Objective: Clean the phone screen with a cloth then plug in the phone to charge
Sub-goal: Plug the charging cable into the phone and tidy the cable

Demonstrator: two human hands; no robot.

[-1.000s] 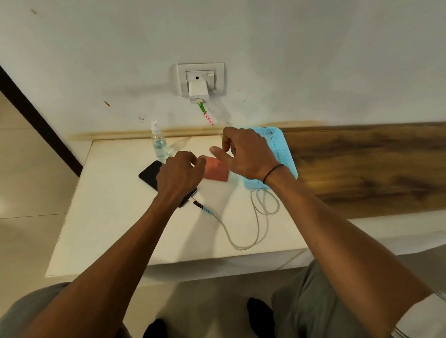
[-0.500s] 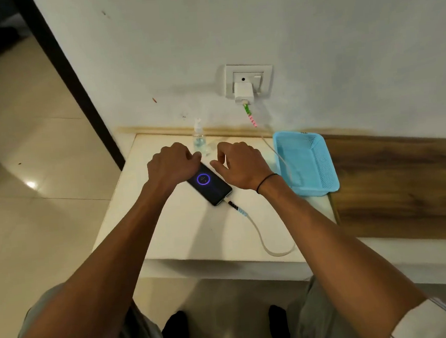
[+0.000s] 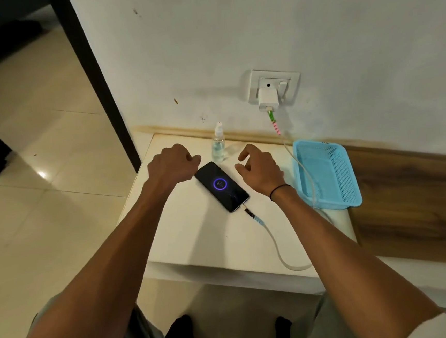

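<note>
1. A glossy pale tiled floor (image 3: 39,147) fills the left side, bounded by a dark straight door frame (image 3: 95,80) that runs down to the table's far left corner.
2. The left hand (image 3: 171,164) hovers over the far left part of the table, fingers curled into a loose fist with nothing in them, just beside the phone's upper left edge; whether it touches the phone cannot be told.
3. The table (image 3: 196,241) is a smooth, matte cream slab with square edges. Its front edge is near the person's knees, and there is bare surface in front of the phone.
4. A small clear plastic spray bottle (image 3: 218,145) stands upright near the wall, just behind the phone.
5. The phone (image 3: 221,186), a flat black glossy rectangle, lies face up and diagonal between the two hands, its screen showing a glowing purple ring.
6. The cable (image 3: 274,242), a pale rubbery cord with a coloured wrap at its plug, is plugged into the phone's near end and loops past the table's front edge.
7. The right hand (image 3: 261,168) hangs relaxed, fingers loosely bent and holding nothing, just right of the phone.
8. A white boxy charger (image 3: 268,98) sits in the wall socket (image 3: 274,86).
9. A light blue perforated plastic basket (image 3: 327,173) sits at the table's right edge, with the cable draped across it.
</note>
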